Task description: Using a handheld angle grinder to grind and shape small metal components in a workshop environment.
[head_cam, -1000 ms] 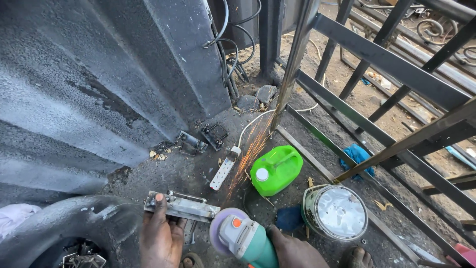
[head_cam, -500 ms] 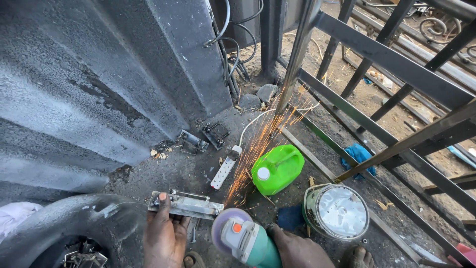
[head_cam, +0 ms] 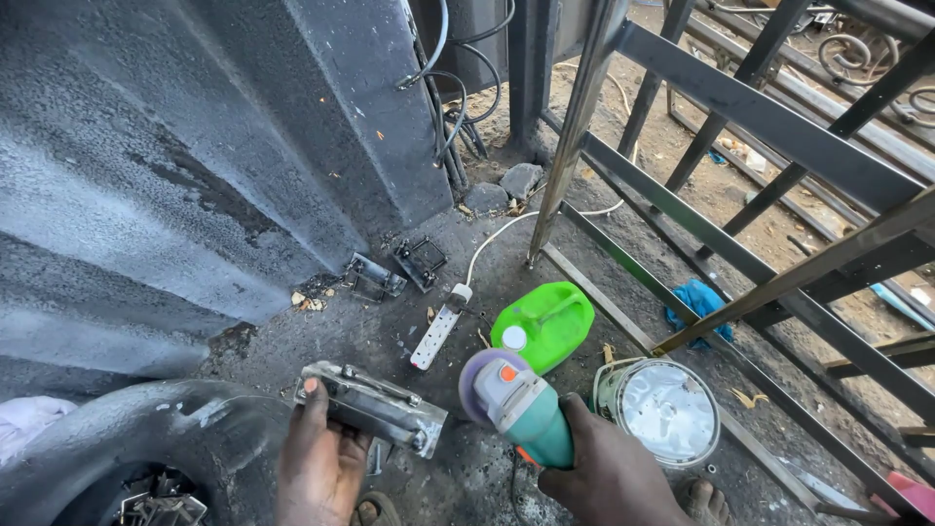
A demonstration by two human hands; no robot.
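I had my left hand (head_cam: 317, 458) closed around the near end of a grey metal latch piece (head_cam: 375, 409), thumb on its top edge, holding it up off the ground so that it ran out to the right toward the grinder. My right hand (head_cam: 609, 468) was wrapped tight about the teal body of the angle grinder (head_cam: 516, 399), its purple-grey disc (head_cam: 479, 385) facing the far end of the latch piece, just beside it but apart from the metal; I saw no sparks there. I took that as a pause between passes, with the piece lifted for a look at the ground edge. Beyond the grinder lay a green plastic jerrycan (head_cam: 545, 321) on its side, and just right of the grinder stood an open paint tin (head_cam: 662, 409) with pale contents. Left of the jerrycan a white power strip (head_cam: 436, 336) lay on the dirty ground, its lead trailing away toward the base of a steel gate frame (head_cam: 760, 107). Two more small dark brackets (head_cam: 394, 273) sat farther off than the power strip, at the foot of a dark corrugated sheet (head_cam: 175, 166). By my reckoning, any next pass called for a firm grip on the piece, fingers well back from the disc, and the wheel brought lightly against the edge so that it would not snatch.
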